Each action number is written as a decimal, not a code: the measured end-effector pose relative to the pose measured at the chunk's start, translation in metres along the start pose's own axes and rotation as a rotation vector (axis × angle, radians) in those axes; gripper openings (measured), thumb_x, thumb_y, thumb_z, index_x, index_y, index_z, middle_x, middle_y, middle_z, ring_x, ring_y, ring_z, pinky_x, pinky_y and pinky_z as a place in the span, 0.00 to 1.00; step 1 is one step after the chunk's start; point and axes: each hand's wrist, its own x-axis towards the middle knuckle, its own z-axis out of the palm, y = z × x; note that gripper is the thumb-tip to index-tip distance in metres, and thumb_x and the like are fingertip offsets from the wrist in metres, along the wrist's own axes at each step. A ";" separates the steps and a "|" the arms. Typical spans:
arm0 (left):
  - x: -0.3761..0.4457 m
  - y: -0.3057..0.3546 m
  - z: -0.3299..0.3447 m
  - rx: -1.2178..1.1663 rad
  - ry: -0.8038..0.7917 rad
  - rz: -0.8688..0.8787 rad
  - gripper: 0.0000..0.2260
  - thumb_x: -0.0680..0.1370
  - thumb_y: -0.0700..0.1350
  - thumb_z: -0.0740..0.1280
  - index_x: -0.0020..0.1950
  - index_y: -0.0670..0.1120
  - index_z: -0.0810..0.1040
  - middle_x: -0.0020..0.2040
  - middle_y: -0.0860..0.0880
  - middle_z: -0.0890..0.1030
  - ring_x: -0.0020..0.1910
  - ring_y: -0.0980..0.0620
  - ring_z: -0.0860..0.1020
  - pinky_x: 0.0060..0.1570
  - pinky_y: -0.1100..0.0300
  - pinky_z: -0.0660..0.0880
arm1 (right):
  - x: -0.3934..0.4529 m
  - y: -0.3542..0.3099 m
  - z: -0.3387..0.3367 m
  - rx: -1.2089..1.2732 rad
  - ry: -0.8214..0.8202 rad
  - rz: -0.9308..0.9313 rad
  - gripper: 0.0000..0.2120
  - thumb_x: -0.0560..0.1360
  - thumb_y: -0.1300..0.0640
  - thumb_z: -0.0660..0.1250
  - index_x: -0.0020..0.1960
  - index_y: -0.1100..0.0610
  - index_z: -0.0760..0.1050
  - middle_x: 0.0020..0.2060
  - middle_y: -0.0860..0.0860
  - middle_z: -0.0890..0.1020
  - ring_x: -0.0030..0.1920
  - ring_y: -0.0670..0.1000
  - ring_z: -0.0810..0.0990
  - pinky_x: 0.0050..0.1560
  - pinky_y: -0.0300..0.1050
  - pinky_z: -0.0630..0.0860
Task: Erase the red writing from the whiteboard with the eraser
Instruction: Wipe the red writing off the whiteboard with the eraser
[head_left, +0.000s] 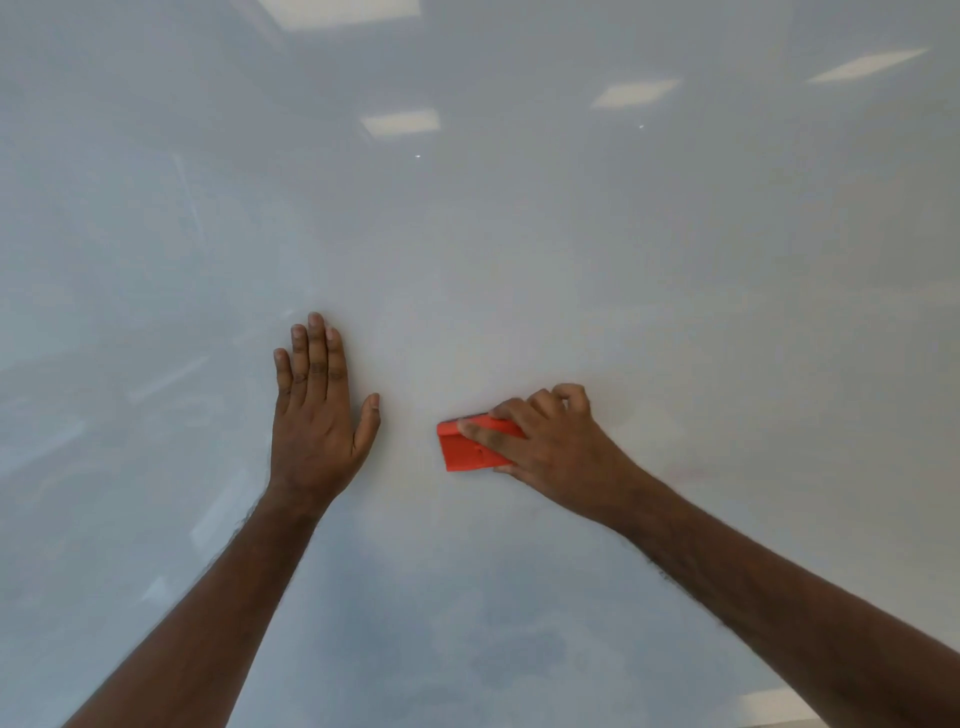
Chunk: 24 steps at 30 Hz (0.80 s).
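Observation:
The whiteboard (519, 260) fills the whole view, glossy and pale grey. My right hand (550, 441) grips a red eraser (467, 452) and presses it flat against the board, right of centre. My left hand (317, 415) lies flat on the board with straight fingers, a short way left of the eraser. A very faint reddish smear (696, 474) shows on the board to the right of my right wrist. No clear red writing is visible elsewhere.
Ceiling lights reflect in the board's upper part (400, 123). Greyish wipe marks cloud the lower part (519, 660). A pale strip at the bottom right corner (779, 706) looks like the board's lower edge.

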 end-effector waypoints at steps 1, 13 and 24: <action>0.000 0.000 0.000 0.003 -0.001 -0.006 0.37 0.87 0.55 0.56 0.88 0.36 0.47 0.89 0.39 0.45 0.89 0.40 0.43 0.88 0.41 0.43 | -0.007 -0.006 0.005 0.012 0.000 -0.023 0.30 0.76 0.40 0.73 0.76 0.41 0.71 0.57 0.49 0.80 0.47 0.55 0.77 0.52 0.55 0.70; -0.004 0.024 0.002 -0.041 -0.010 -0.138 0.37 0.87 0.54 0.56 0.88 0.35 0.47 0.89 0.38 0.45 0.89 0.41 0.41 0.88 0.40 0.44 | -0.125 0.019 0.020 0.089 -0.139 -0.149 0.27 0.78 0.44 0.71 0.75 0.40 0.68 0.59 0.48 0.78 0.47 0.53 0.77 0.54 0.56 0.69; -0.018 0.048 0.009 -0.056 -0.052 -0.152 0.39 0.87 0.56 0.56 0.89 0.37 0.43 0.89 0.38 0.42 0.89 0.39 0.40 0.87 0.42 0.40 | -0.071 0.082 -0.021 0.100 0.001 0.161 0.26 0.80 0.40 0.66 0.77 0.43 0.70 0.60 0.50 0.80 0.50 0.56 0.79 0.55 0.59 0.69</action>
